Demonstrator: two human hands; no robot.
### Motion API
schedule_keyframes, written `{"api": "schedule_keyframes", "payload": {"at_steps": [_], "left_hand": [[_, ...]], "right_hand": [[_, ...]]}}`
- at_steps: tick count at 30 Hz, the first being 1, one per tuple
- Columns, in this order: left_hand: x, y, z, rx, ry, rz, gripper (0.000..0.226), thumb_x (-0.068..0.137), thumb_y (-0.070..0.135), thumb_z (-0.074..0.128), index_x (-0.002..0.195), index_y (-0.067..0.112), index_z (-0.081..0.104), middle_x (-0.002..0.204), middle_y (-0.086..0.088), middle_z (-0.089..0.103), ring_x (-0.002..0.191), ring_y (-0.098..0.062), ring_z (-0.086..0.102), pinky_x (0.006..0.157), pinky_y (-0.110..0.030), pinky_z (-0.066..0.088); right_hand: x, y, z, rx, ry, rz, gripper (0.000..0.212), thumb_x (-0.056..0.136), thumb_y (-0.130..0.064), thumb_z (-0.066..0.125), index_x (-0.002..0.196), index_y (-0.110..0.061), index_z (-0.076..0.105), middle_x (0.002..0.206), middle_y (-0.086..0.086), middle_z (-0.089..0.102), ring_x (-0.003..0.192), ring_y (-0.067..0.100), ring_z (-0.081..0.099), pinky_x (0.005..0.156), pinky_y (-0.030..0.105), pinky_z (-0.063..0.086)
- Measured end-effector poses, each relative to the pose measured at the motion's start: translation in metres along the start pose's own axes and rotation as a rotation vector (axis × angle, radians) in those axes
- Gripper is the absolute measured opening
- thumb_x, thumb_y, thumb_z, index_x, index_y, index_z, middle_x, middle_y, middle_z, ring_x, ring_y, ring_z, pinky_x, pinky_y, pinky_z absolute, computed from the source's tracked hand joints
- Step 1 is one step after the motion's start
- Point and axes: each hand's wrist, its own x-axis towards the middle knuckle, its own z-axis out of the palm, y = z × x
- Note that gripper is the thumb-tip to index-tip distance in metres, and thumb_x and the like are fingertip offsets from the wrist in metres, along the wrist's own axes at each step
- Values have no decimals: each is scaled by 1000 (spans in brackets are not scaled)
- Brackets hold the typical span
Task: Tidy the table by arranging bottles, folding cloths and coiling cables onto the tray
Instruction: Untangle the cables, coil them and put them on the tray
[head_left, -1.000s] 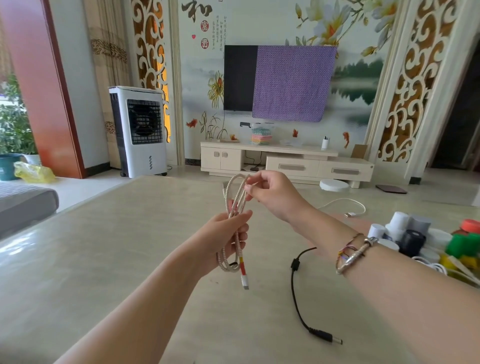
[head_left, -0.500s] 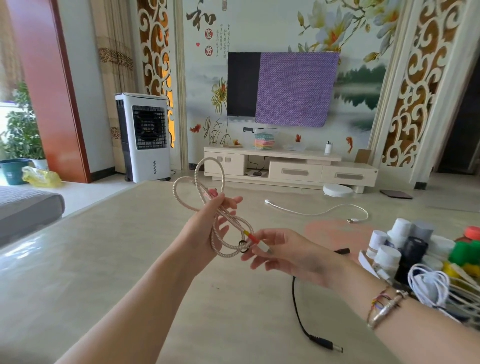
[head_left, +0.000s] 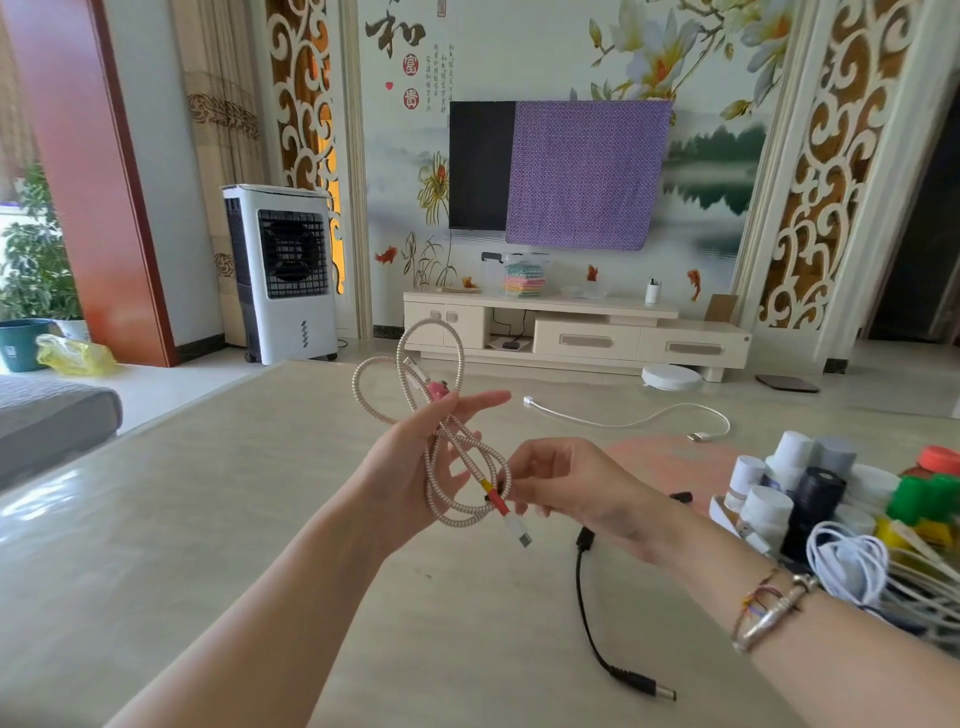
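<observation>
- The worktop (head_left: 156, 545) is a pale, glossy slab filling the lower view; both forearms reach out over it.
- At its right edge stands a crowd of bottles (head_left: 810, 493), close together: white-capped, grey, one black, green and red tops further right. Whether they stand on a tray I cannot tell.
- Just in front of the bottles lies a bundle of white cables (head_left: 852, 566), looped and touching the nearest bottles.
- A loose white cable (head_left: 623, 422) lies across the far worktop, well apart from the hands.
- A black cable (head_left: 587, 613) runs from under the right wrist toward the near edge, ending in a barrel plug.
- The braided cable (head_left: 441, 431) is up in the air between the hands, coiled in several loops; its plug hangs below a red and yellow collar.
- The left hand (head_left: 415, 467) has its fingers mostly straight, with the loops draped around them.
- The right hand (head_left: 566, 488) pinches the cable at the coloured collar, fingers curled; a bracelet (head_left: 769, 613) sits on that wrist.
</observation>
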Motion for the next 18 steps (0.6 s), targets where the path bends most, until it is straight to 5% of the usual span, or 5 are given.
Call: {"api": "schedule_keyframes", "payload": {"at_steps": [6,11,14,18], "left_hand": [[-1,0,1,-87,-44,-58,34,96,32,46,110,18,73,127,9,58,111,-19,51,85,-37,54],[-2,-1,1,-55,-54,-121,34,96,30,46,117,17,70,105,3,68,80,-13,69,66,-36,51],[-3,-2,4,-27,-79,-146,32,92,30,53,117,17,69,100,-6,63,84,-16,63,68,-36,48],[-7,-4,12,-50,-45,-134,34,94,25,54,69,22,76,80,-1,60,80,-16,58,63,-34,51]], "right_hand": [[5,-16,-4,-84,24,-35,4,83,-7,71,82,-9,67,65,-4,65,59,5,55,57,21,36],[9,-23,-6,-71,94,-22,6,83,-1,70,88,-2,68,67,-1,67,60,9,57,54,22,39],[13,-26,-3,-96,164,-29,6,82,1,70,87,-1,68,67,0,68,59,10,59,50,22,38],[21,-32,4,-107,257,-53,5,81,2,71,86,0,68,77,8,70,56,9,59,43,18,35]]}}
